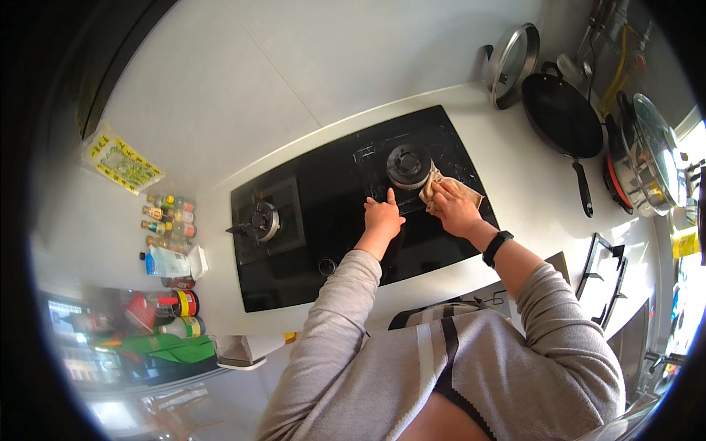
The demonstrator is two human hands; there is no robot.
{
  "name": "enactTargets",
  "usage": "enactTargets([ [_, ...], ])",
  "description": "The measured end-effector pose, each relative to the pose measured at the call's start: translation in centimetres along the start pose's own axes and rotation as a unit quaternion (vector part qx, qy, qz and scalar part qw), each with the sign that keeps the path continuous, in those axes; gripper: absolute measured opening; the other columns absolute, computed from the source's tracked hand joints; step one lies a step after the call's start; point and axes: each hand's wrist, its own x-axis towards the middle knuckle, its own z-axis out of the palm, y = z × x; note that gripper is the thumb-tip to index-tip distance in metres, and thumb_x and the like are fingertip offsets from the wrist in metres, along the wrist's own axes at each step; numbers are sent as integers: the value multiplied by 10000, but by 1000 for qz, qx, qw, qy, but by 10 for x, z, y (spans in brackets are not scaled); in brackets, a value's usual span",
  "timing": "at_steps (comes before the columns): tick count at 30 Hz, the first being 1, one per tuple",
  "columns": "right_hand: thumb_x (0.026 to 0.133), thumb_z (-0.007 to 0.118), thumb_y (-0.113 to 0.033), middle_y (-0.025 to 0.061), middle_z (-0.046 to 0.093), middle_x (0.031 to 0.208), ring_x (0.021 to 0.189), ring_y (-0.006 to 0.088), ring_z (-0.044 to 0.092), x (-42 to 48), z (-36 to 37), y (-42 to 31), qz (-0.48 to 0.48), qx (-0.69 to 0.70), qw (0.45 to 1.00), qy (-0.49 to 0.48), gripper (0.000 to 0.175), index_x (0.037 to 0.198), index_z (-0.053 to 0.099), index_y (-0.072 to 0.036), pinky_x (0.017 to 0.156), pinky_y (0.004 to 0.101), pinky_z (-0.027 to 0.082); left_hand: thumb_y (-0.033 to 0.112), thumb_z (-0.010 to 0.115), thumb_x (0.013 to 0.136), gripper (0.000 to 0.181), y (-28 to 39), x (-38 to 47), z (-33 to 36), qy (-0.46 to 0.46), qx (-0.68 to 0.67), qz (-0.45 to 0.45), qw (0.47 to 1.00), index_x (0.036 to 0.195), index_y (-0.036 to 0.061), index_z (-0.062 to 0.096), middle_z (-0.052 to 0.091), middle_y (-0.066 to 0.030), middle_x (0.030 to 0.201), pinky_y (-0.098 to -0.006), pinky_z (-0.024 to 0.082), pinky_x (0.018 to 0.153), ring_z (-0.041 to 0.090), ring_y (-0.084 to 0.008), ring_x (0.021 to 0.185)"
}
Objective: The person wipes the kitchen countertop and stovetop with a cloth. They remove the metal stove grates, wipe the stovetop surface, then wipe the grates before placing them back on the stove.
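Note:
A black glass gas cooktop (342,176) is set in the white counter before me. My right hand (455,209) presses a tan cloth (466,193) onto the glass, just beside the right burner (408,165). That burner has no grate over it, and pale streaks mark the glass around it. My left hand (383,218) is near the cooktop's middle, left of the cloth, with fingers apart and nothing held; whether its fingertips touch the glass I cannot tell. The left burner (262,221) has its square grate around it. A control knob (326,267) lies below and left of my left hand.
Bottles (176,215) line the counter at left. At upper right a black wok (562,116) and a glass lid (514,66) lean by the wall, with steel pots (645,165) beyond. A detached pan grate (601,275) lies on the right counter.

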Motion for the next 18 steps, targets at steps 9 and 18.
enactTargets([
  [9,784,566,-87,188,375,1469,1390,296,328,72,-5,50,110,8,993,-52,668,1415,355,-23,1155,347,255,430,665,848,819,0,13,-2,18,-4,-14,1000,1497,109,283,665,-198,1117,-445,484,933,544,-460,1172],
  [18,805,589,-61,163,391,1451,1380,300,320,63,-9,51,75,71,995,-18,620,1390,388,-20,1148,347,265,403,645,871,831,3,12,3,8,16,-15,1000,1510,82,224,644,-237,1148,-440,442,987,524,-481,1186],
])
